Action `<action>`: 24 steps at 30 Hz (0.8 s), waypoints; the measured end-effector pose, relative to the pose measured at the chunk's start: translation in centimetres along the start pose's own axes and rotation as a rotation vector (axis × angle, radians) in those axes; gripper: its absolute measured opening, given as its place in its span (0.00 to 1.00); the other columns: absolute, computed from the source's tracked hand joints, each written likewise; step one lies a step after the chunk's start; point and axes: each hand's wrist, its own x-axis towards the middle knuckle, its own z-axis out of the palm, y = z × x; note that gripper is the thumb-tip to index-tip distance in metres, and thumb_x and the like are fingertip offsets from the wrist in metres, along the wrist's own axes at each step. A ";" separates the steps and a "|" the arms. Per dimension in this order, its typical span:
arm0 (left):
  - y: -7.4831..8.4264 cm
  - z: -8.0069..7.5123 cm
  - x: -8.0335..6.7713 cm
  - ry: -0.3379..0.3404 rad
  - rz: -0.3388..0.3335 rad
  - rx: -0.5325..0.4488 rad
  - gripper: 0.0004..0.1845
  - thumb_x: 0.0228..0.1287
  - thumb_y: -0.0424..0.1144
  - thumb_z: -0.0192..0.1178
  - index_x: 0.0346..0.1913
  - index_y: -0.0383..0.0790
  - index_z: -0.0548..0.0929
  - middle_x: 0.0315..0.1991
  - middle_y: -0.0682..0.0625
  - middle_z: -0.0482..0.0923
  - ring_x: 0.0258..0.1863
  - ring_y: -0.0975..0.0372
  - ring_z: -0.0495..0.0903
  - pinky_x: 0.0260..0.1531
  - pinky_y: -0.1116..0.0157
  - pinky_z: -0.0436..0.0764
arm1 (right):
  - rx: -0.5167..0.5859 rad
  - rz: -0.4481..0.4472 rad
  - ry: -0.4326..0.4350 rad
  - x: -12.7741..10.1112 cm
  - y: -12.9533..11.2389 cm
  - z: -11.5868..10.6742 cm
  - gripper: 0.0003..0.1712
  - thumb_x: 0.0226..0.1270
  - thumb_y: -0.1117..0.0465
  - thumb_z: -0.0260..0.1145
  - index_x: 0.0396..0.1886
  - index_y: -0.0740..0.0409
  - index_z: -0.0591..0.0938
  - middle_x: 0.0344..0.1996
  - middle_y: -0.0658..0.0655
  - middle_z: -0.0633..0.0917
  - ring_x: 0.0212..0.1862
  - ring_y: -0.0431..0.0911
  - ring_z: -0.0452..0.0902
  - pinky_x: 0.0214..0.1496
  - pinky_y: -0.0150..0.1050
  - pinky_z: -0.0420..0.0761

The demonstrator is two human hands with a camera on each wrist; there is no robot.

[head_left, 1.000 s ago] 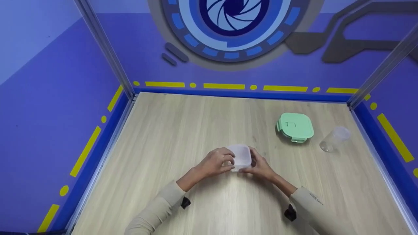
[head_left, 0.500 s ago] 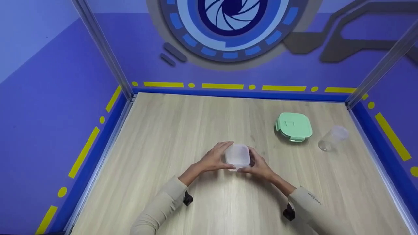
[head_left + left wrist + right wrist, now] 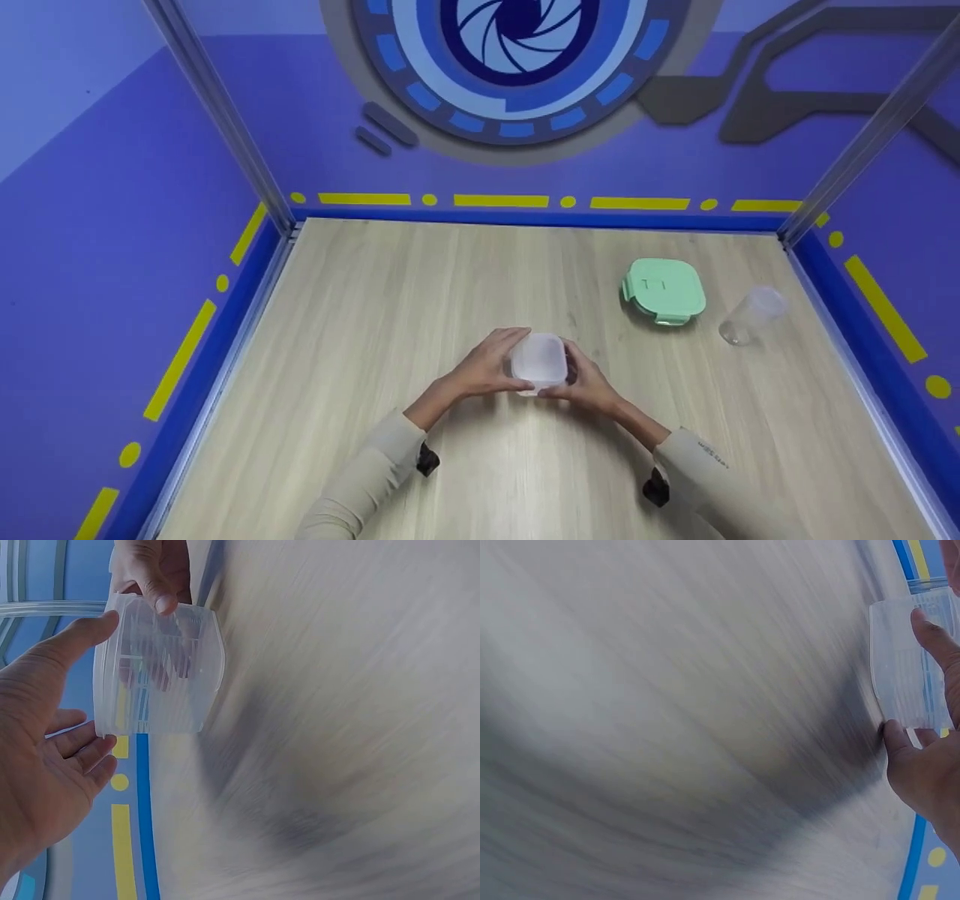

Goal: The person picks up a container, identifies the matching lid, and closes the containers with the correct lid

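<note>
A translucent plastic food container (image 3: pixel 540 361) with rounded corners is held between both hands near the table's middle. In the head view, my left hand (image 3: pixel 486 367) spans its left side, thumb at the near edge and fingers at the far edge. The left wrist view shows that thumb and the fingertips (image 3: pixel 106 744) on the container's rimmed top. My right hand (image 3: pixel 591 384) grips the body from the right. Its thumb (image 3: pixel 928 634) lies along the wall, in the right wrist view, with a finger by the base. Whether the base touches the table is unclear.
A box with a mint-green clip lid (image 3: pixel 664 289) stands at the right rear of the wooden table (image 3: pixel 405 292). To its right is a clear cylindrical jar (image 3: pixel 750 319). Printed blue walls (image 3: pixel 480 176) edge the table at the back and sides.
My left hand's bent fingers have straightened and spread from the container's left side to its far edge. My right hand keeps its grip. The whole head view has shifted slightly.
</note>
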 end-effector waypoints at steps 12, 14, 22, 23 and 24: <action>0.1 -0.1 -0.1 -0.007 0.018 0.046 0.50 0.53 0.53 0.78 0.75 0.35 0.68 0.72 0.43 0.72 0.71 0.53 0.71 0.70 0.54 0.73 | -0.018 0.019 0.027 -0.2 0.2 0.2 0.58 0.48 0.62 0.85 0.77 0.58 0.62 0.70 0.64 0.74 0.70 0.59 0.71 0.72 0.58 0.72; 0.1 0.0 -0.1 -0.007 0.020 0.066 0.50 0.53 0.54 0.78 0.75 0.35 0.68 0.71 0.43 0.73 0.70 0.52 0.72 0.70 0.53 0.73 | -0.019 0.020 0.027 -0.3 0.2 0.2 0.59 0.48 0.61 0.85 0.77 0.58 0.62 0.70 0.64 0.74 0.70 0.58 0.71 0.72 0.57 0.72; -0.1 -0.1 0.0 -0.034 -0.007 0.111 0.51 0.54 0.57 0.76 0.76 0.38 0.67 0.74 0.46 0.71 0.72 0.54 0.70 0.71 0.50 0.71 | -0.041 0.012 0.026 -0.1 0.1 0.3 0.59 0.48 0.61 0.85 0.77 0.60 0.62 0.69 0.65 0.74 0.70 0.59 0.72 0.71 0.58 0.72; -0.2 -0.2 0.1 -0.039 -0.011 0.112 0.51 0.54 0.57 0.76 0.76 0.38 0.67 0.74 0.46 0.71 0.73 0.53 0.70 0.71 0.50 0.71 | -0.043 0.012 0.027 -0.1 0.0 0.3 0.59 0.48 0.60 0.85 0.77 0.60 0.62 0.69 0.65 0.74 0.70 0.59 0.72 0.71 0.58 0.72; -0.1 -0.3 0.1 -0.044 -0.016 0.115 0.51 0.54 0.57 0.76 0.76 0.38 0.67 0.74 0.46 0.70 0.73 0.53 0.70 0.72 0.50 0.70 | -0.042 0.012 0.026 -0.1 0.0 0.3 0.59 0.49 0.60 0.85 0.77 0.60 0.61 0.69 0.65 0.74 0.70 0.59 0.72 0.72 0.58 0.72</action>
